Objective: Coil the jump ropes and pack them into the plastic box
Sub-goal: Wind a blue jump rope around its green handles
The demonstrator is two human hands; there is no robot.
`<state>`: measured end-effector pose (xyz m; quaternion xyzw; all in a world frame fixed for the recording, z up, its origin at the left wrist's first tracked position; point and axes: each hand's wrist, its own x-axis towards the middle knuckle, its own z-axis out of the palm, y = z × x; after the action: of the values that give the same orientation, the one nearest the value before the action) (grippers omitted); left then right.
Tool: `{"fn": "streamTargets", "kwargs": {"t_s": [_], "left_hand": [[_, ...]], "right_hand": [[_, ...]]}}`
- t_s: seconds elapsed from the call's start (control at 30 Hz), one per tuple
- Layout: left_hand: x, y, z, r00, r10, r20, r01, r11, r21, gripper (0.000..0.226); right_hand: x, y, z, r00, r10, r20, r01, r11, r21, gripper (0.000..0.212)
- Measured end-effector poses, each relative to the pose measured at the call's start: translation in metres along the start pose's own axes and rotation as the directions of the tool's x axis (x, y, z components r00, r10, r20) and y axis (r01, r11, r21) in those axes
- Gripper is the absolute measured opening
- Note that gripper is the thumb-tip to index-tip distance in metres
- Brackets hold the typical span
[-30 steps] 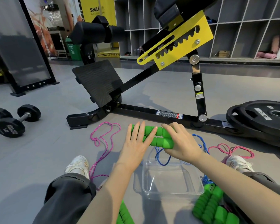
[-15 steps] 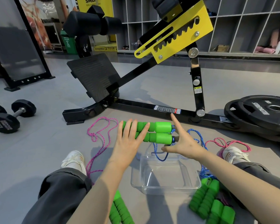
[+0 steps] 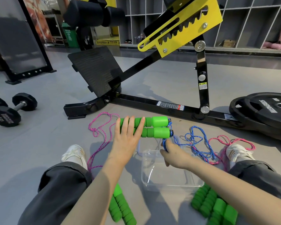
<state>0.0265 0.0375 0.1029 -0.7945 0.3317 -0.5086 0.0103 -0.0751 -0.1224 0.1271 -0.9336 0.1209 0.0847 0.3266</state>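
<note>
**Pin the handles, gather the blue rope**

Head view: the left hand [image 3: 128, 138] lies flat, fingers straight, across the two green handles [image 3: 159, 127]. It presses them side by side on the floor, just beyond the box [image 3: 146, 179]. The right hand [image 3: 172, 153] sits over the box's far rim, fingers curled round the blue rope [image 3: 195, 138] close to where it leaves the handle ends. The rest of that rope sprawls in loose loops to the right, crossing a pink rope [image 3: 224, 140] beside the right shoe [image 3: 237, 153]. The clear box stands between the legs and looks empty. Two more handle pairs lie nearer the person, one by the left knee [image 3: 120, 207] and one under the right forearm [image 3: 212, 205]. A second pink rope [image 3: 101, 127] trails off left.

To do this step well, keep the handles pinned and parallel so they give the coil a steady core. Draw the blue rope in with the right hand in even loops, each no longer than the box. Go slowly where blue crosses pink (a snag looks likely there), and lift the blue strand free rather than dragging both. Braided cord probably springs open, so hold the coil closed until it sits in the box.
</note>
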Motion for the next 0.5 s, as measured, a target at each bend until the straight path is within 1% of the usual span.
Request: {"fn": "streamTargets", "kwargs": {"t_s": [0.07, 0.17, 0.3, 0.4, 0.5], "left_hand": [[-0.003, -0.003, 0.001, 1.000, 0.029, -0.008, -0.029, 0.999, 0.018, 0.055], [-0.002, -0.006, 0.001, 0.997, 0.075, -0.029, -0.074, 0.997, 0.023, 0.062], [0.004, -0.006, -0.010, 0.985, 0.152, -0.076, -0.151, 0.988, 0.013, 0.070], [0.007, -0.007, -0.015, 0.969, 0.197, -0.149, -0.200, 0.980, -0.007, 0.064], [0.008, -0.010, -0.018, 0.956, 0.239, -0.171, -0.244, 0.970, -0.012, 0.059]], "right_hand": [[-0.006, 0.000, -0.013, 0.999, -0.008, 0.043, 0.013, 0.993, -0.114, 0.012], [-0.010, 0.002, -0.030, 0.999, -0.033, 0.003, 0.033, 0.982, -0.186, 0.019], [-0.011, 0.002, -0.037, 1.000, -0.016, 0.000, 0.016, 0.996, -0.091, 0.030], [-0.010, 0.002, -0.035, 0.999, -0.022, -0.040, 0.021, 1.000, -0.021, 0.026], [-0.011, -0.001, -0.035, 0.999, -0.005, -0.041, 0.006, 1.000, 0.019, 0.027]]}}
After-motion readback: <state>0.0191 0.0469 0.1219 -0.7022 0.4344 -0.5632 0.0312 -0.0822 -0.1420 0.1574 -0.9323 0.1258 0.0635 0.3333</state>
